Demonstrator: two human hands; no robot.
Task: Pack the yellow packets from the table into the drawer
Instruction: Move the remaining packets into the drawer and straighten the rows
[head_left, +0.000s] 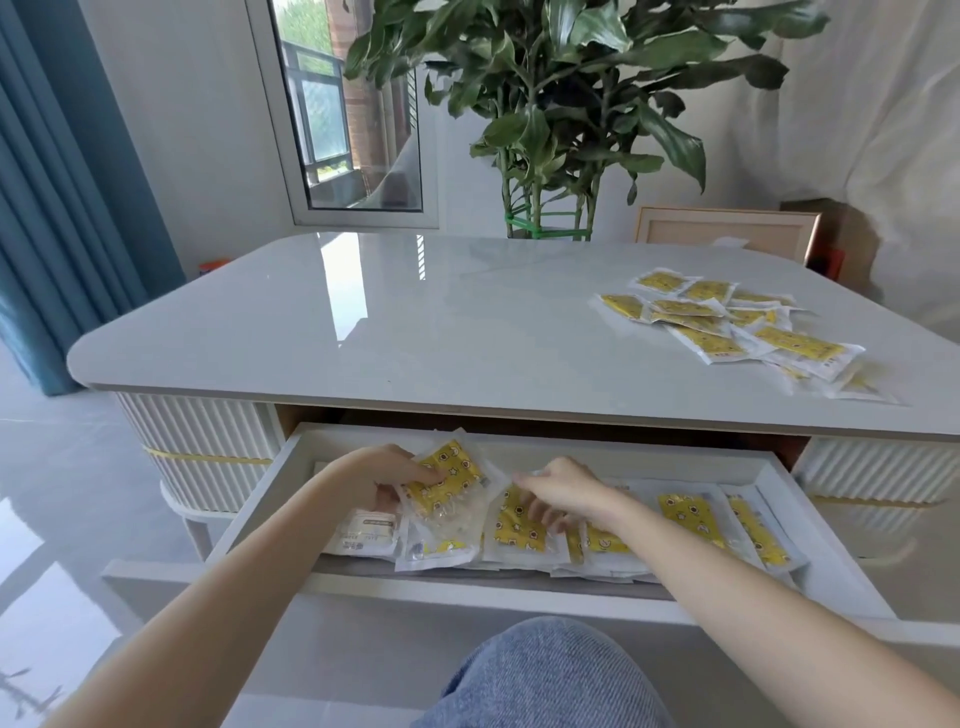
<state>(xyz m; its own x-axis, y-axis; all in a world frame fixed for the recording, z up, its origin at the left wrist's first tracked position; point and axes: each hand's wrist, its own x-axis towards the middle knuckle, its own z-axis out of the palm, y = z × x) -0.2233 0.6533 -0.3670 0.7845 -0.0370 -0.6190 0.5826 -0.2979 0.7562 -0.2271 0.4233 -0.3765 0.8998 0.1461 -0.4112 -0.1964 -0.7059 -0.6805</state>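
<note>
Now L hand (384, 473) is gripping tilted yellow packet (447, 480) in drawer (260, 493); R hand (566, 491), fingers loose, is pressing second packet (519, 527).

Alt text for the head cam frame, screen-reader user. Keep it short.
Seen from above, a person's two hands reach into an open white drawer holding yellow packets: the left hand grips one packet, and the right hand touches those lying flat. A pile of more packets sits on the table, far right.

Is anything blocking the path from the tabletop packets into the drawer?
Nothing visible. The packets lie on the table's right, the drawer below is open, with left hand and right hand inside it.
</note>
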